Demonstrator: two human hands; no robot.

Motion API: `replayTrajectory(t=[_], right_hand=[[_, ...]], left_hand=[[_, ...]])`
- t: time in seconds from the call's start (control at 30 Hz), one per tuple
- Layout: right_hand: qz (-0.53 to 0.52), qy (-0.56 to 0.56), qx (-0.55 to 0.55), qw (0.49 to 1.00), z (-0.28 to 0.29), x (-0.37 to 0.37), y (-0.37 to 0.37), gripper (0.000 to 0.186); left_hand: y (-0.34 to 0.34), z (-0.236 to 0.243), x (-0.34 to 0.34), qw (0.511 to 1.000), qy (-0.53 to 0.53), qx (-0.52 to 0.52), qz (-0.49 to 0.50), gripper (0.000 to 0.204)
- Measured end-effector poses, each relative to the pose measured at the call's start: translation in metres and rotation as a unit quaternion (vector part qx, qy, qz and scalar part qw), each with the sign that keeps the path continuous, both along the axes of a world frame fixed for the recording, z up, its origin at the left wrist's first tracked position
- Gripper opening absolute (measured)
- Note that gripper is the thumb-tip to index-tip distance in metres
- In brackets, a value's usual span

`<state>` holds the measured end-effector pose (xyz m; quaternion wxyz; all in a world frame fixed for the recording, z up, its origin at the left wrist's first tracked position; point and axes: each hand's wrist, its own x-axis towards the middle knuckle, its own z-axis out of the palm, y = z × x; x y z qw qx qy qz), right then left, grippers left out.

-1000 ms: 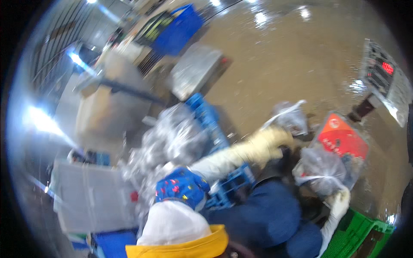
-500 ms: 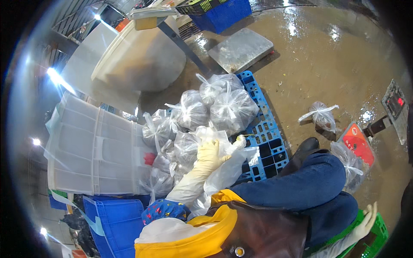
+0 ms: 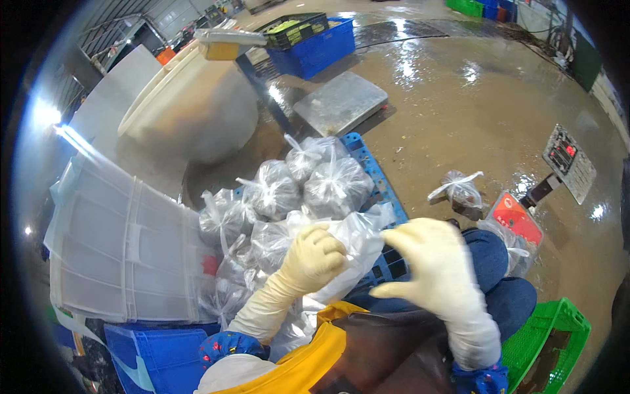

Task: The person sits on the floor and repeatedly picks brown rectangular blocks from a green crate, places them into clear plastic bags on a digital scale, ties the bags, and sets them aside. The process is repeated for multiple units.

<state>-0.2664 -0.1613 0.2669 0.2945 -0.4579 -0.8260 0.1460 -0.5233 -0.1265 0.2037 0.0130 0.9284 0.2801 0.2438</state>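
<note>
The clear plastic bag [image 3: 351,246] lies crumpled against the person's lap, its long axis running from the lower left near the yellow apron [image 3: 308,368] up and right toward a loose open corner that points at the blue pallet [image 3: 367,164]. The left hand [image 3: 315,253], in a cream rubber glove, is curled into a fist bunching the top of that film; the right hand [image 3: 430,259], gloved alike, hangs just right of the bag with fingers spread and slack, touching nothing that shows. Beyond the bag, a heap of knotted bags [image 3: 295,190] sits on the pallet, each rounded, glossy and wrinkled, with dark contents and twisted necks standing up. The heap is hemmed on the left by a translucent ribbed white crate [image 3: 118,243] leaning on its side, and behind it by a large smooth cream tub [image 3: 197,105]. To the right the wet brown floor [image 3: 472,105] opens wide, shiny with reflections, with only one small tied bag [image 3: 459,190] and a flat grey scale platform [image 3: 341,102] on it. A red-fronted scale display [image 3: 569,161] stands near the right edge. A blue crate [image 3: 315,46] sits far back, another blue crate [image 3: 157,358] by the left elbow, and a green slotted crate [image 3: 551,341] at the right knee, beside the blue trousers [image 3: 505,282].
</note>
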Motion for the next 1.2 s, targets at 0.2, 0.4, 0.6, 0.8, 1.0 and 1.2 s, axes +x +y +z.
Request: replayTrajectory(t=[0.2,0.4,0.6,0.8,1.0,1.2], right_hand=[[0.036,0.174,-0.139,0.974,-0.070,-0.006,0.009,0.019],[-0.152,0.407,-0.239,0.869,-0.042,0.052,-0.054,0.014],[-0.404,0.321,-0.012,0.856,-0.022,0.209,-0.093,0.020],[-0.362,0.323,-0.021,0.874,-0.007,0.194,-0.019,0.011],[-0.403,0.351,0.048,0.844,-0.026,0.218,-0.026,0.019],[-0.403,0.343,0.023,0.848,-0.029,0.210,-0.025,0.008]], left_hand=[[0.012,-0.035,0.001,0.966,-0.110,-0.233,-0.022,0.075],[-0.053,-0.218,-0.058,0.849,0.440,-0.293,-0.002,0.063],[-0.010,-0.143,-0.049,0.939,0.004,-0.317,0.134,0.046],[0.092,-0.037,0.020,0.944,-0.289,-0.020,0.155,0.040],[0.097,0.049,0.197,0.944,-0.276,-0.159,-0.091,0.013],[0.050,0.099,0.314,0.976,-0.081,-0.140,-0.148,0.041]])
